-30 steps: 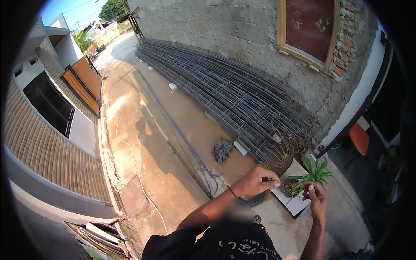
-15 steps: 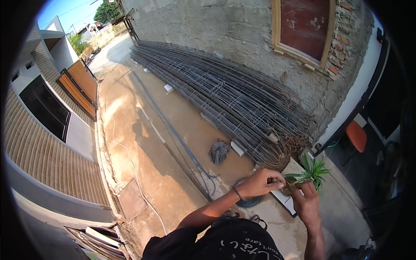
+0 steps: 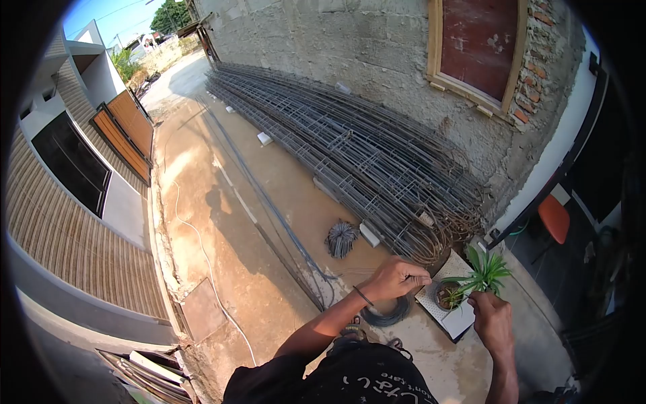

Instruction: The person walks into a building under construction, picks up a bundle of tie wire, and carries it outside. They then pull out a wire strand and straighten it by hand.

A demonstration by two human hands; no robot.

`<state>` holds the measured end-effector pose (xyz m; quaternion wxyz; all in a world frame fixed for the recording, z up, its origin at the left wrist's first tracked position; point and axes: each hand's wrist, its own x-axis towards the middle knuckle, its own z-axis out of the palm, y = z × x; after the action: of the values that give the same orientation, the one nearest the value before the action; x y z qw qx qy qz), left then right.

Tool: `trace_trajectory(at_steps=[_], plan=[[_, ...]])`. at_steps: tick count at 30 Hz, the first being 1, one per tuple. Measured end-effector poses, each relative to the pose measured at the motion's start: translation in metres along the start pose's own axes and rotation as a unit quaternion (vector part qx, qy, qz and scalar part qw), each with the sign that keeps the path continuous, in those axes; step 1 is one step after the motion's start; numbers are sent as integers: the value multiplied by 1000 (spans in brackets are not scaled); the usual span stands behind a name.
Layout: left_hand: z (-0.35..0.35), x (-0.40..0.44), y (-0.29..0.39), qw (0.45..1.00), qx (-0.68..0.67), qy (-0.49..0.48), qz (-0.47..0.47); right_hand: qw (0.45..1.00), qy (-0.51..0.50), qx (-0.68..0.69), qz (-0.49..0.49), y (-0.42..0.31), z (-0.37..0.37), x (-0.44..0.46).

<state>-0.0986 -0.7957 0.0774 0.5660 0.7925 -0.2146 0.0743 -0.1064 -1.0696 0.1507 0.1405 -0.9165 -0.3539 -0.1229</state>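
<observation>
**Fine Handwork Above a Plant Pot, Beside Stacked Steel**

The step in hand appears to be fingertip work. The left hand [image 3: 397, 279] is narrow, thumb and fingers drawn together; the right hand [image 3: 494, 320] is likewise pinched. Whether either grips something thin cannot be told. The hands are apart, with 1 pot [image 3: 439, 295] appearing between them, set on a pale slab [image 3: 429, 310] beside the near end of the rebar stack [image 3: 350, 148]. Green leaves [image 3: 487, 269] spread just beyond the right fingertips; contact is unclear. Any further move would seemingly call for steady fingers and care around this foliage.

Counted: 2 hands, 1 pot, 1 slab, 1 wire coil [image 3: 397, 315] near the feet, 1 bundle of short rods [image 3: 342, 239], 1 orange chair [image 3: 553, 219] and at least 3 white blocks [image 3: 369, 234] along the stack. Individual bars are too crowded to number.
</observation>
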Motion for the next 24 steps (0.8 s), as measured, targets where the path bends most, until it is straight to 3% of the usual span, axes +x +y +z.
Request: trace_trajectory(at_steps=[2, 4, 8, 10, 13, 17, 20, 23, 24], plan=[[-5, 6, 4, 999, 30, 6, 29, 974, -32, 190, 118, -7, -8, 4], [-7, 12, 10, 995, 55, 32, 77, 965, -26, 209, 157, -4, -11, 7], [-19, 20, 16, 995, 64, 31, 74, 937, -16, 274, 215, 20, -4, 3], [-22, 14, -2, 998, -45, 5, -51, 929, -13, 281, 239, 36, -6, -3], [-28, 11, -10, 990, -111, -11, -82, 922, 31, 314, 224, 52, -10, -12], [-19, 14, -21, 983, -123, -26, -134, 947, -39, 242, 206, 40, -20, -4], [-1, 25, -6, 981, -142, -65, -117, 987, 79, 127, 60, 30, 3, 1], [4, 26, -2, 967, -221, -48, -120, 979, 136, 149, 36, 34, -17, 3], [-1, 20, -9, 948, -272, -79, -149, 966, 159, 191, 72, 33, -26, 4]])
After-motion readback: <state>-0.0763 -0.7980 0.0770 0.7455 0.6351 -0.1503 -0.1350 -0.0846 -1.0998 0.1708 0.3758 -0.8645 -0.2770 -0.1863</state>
